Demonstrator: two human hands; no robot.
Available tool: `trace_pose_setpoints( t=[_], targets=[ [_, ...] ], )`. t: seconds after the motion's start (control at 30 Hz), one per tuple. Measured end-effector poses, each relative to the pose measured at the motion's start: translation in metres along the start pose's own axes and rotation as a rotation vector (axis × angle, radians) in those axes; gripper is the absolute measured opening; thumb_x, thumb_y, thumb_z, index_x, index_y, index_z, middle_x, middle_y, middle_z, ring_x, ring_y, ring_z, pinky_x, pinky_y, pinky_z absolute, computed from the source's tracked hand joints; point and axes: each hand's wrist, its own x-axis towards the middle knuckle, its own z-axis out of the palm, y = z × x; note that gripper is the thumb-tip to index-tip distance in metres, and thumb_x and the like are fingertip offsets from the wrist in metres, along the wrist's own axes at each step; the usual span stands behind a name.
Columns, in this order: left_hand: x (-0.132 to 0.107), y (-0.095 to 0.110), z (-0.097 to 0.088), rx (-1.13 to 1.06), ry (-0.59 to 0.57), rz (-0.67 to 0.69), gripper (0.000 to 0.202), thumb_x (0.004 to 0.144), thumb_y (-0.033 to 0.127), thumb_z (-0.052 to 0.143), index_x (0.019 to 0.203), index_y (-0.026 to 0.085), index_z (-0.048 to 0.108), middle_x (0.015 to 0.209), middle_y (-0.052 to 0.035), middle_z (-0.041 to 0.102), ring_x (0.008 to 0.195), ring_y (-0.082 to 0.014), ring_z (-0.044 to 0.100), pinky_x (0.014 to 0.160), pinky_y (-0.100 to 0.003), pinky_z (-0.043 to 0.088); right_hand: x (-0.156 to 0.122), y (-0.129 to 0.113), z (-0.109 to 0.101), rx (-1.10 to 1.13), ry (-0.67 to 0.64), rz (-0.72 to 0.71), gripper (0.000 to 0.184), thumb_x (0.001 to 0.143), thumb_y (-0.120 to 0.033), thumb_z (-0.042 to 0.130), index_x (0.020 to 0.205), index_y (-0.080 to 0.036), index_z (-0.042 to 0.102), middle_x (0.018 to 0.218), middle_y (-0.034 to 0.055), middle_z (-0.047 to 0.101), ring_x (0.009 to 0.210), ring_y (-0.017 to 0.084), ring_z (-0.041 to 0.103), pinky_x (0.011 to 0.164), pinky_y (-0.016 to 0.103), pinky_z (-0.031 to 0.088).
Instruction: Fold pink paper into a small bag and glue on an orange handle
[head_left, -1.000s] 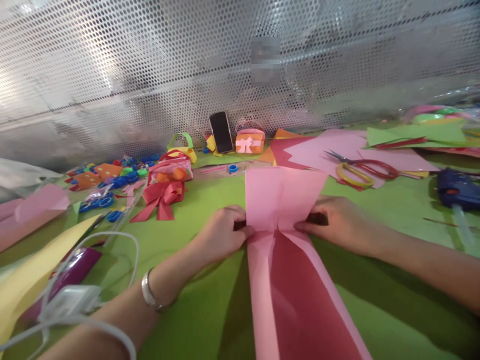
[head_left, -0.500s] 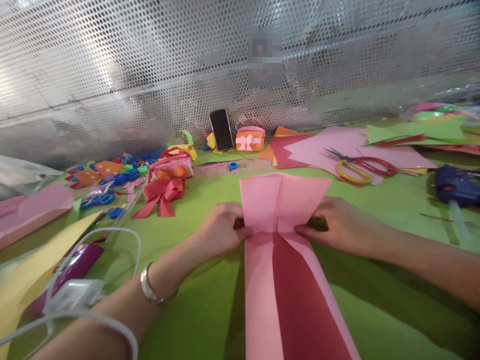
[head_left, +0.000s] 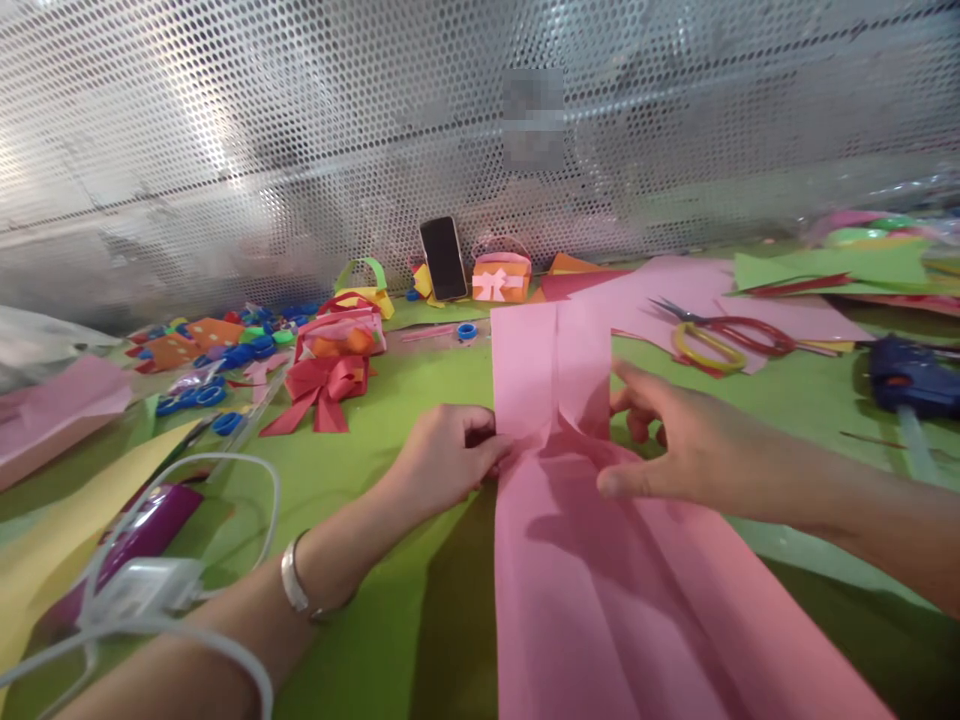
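Observation:
A long pink paper sheet [head_left: 592, 590] lies lengthwise on the green table cover [head_left: 360, 480], creased along its middle. My left hand [head_left: 442, 455] is closed in a pinch on the sheet's left edge at a gathered point. My right hand [head_left: 675, 440] hovers over the right side of the paper with fingers spread and thumb out, fingertips touching the raised far flap. The near half of the sheet is spread wide and flat towards me.
Red and yellow scissors [head_left: 720, 335] lie on pink sheets at the back right, a blue glue gun [head_left: 911, 375] farther right. A phone [head_left: 444, 258] leans on the perforated metal wall. Paper baskets, a red bow [head_left: 322, 390] and bottle caps sit left; cables and a charger [head_left: 142, 590] near left.
The near flaps that showed a red inner strip have been spread out, so the paper now shows all pink. My right hand let go of the right edge and opened.

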Motion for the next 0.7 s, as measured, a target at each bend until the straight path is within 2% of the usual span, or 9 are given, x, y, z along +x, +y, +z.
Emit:
trace_pose_setpoints(
  t=[0.07, 0.17, 0.27, 0.33, 0.4, 0.47, 0.57, 0.63, 0.7],
  targets=[
    [-0.001, 0.002, 0.001, 0.004, 0.000, 0.001, 0.034, 0.082, 0.039, 0.057, 0.055, 0.018, 0.053, 0.049, 0.0028, 0.053, 0.046, -0.0096, 0.046, 0.047, -0.021, 0.032, -0.003, -0.005, 0.001, -0.022, -0.013, 0.035, 0.032, 0.068, -0.048, 0.070, 0.087, -0.024, 0.059, 0.074, -0.0003, 0.065, 0.054, 0.014, 0.053, 0.045, 0.025, 0.039],
    [-0.005, 0.009, 0.002, -0.012, 0.022, 0.002, 0.045, 0.084, 0.052, 0.054, 0.055, 0.018, 0.050, 0.049, 0.0033, 0.048, 0.047, -0.0091, 0.041, 0.046, -0.022, 0.029, -0.005, -0.010, 0.000, 0.031, 0.017, 0.071, 0.018, 0.075, -0.040, 0.060, 0.081, -0.024, 0.062, 0.075, 0.0007, 0.067, 0.063, 0.016, 0.057, 0.051, 0.026, 0.041],
    [-0.012, 0.018, 0.003, -0.214, -0.041, -0.011, 0.046, 0.080, 0.061, 0.054, 0.073, 0.016, 0.057, 0.065, -0.0008, 0.059, 0.057, -0.0118, 0.050, 0.048, -0.022, 0.033, -0.004, -0.013, -0.002, -0.002, -0.004, 0.121, 0.015, 0.074, -0.036, 0.057, 0.076, -0.023, 0.065, 0.074, 0.0013, 0.067, 0.066, 0.018, 0.059, 0.053, 0.028, 0.043],
    [-0.016, 0.023, 0.002, -0.347, -0.115, -0.040, 0.044, 0.069, 0.050, 0.070, 0.095, 0.015, 0.059, 0.087, -0.0052, 0.067, 0.072, -0.0159, 0.059, 0.056, -0.023, 0.041, -0.004, -0.015, -0.003, -0.033, -0.036, 0.128, 0.015, 0.074, -0.036, 0.056, 0.075, -0.024, 0.066, 0.074, 0.0009, 0.068, 0.067, 0.020, 0.060, 0.054, 0.029, 0.042],
    [-0.019, 0.025, 0.002, -0.355, -0.135, -0.060, 0.052, 0.060, 0.028, 0.075, 0.107, 0.016, 0.058, 0.100, -0.0071, 0.068, 0.083, -0.0185, 0.062, 0.064, -0.025, 0.046, -0.004, -0.017, -0.003, -0.049, -0.042, 0.139, 0.017, 0.073, -0.037, 0.056, 0.072, -0.024, 0.066, 0.072, 0.0008, 0.068, 0.066, 0.020, 0.060, 0.053, 0.030, 0.041],
    [-0.019, 0.023, 0.002, -0.255, -0.115, -0.044, 0.037, 0.061, 0.018, 0.066, 0.098, 0.016, 0.062, 0.092, -0.0039, 0.067, 0.078, -0.0164, 0.060, 0.064, -0.025, 0.044, -0.005, -0.019, -0.003, -0.058, -0.054, 0.152, 0.020, 0.072, -0.041, 0.057, 0.066, -0.023, 0.064, 0.068, 0.0010, 0.067, 0.062, 0.020, 0.059, 0.051, 0.030, 0.040],
    [-0.019, 0.018, 0.000, -0.095, -0.115, -0.054, 0.005, 0.068, 0.022, 0.056, 0.065, 0.018, 0.057, 0.061, 0.0034, 0.053, 0.056, -0.0109, 0.048, 0.052, -0.023, 0.035, -0.006, -0.021, -0.004, -0.071, -0.126, 0.147, 0.021, 0.070, -0.042, 0.058, 0.062, -0.024, 0.062, 0.065, 0.0001, 0.066, 0.061, 0.020, 0.059, 0.051, 0.030, 0.042],
    [-0.021, 0.017, -0.003, -0.047, -0.136, -0.070, 0.016, 0.068, 0.025, 0.055, 0.055, 0.019, 0.049, 0.052, 0.0054, 0.042, 0.049, -0.0091, 0.039, 0.047, -0.023, 0.029, -0.007, -0.021, -0.004, -0.053, -0.179, 0.119, 0.017, 0.070, -0.040, 0.058, 0.065, -0.025, 0.064, 0.070, -0.0007, 0.068, 0.065, 0.021, 0.062, 0.056, 0.031, 0.046],
    [-0.023, 0.018, -0.008, -0.013, -0.183, -0.068, 0.015, 0.067, 0.028, 0.057, 0.056, 0.019, 0.051, 0.053, 0.0051, 0.044, 0.050, -0.0099, 0.041, 0.047, -0.023, 0.031, -0.008, -0.020, -0.003, -0.012, -0.219, 0.079, 0.015, 0.071, -0.039, 0.058, 0.069, -0.026, 0.065, 0.074, -0.0013, 0.071, 0.070, 0.022, 0.064, 0.060, 0.031, 0.049]
  ],
)
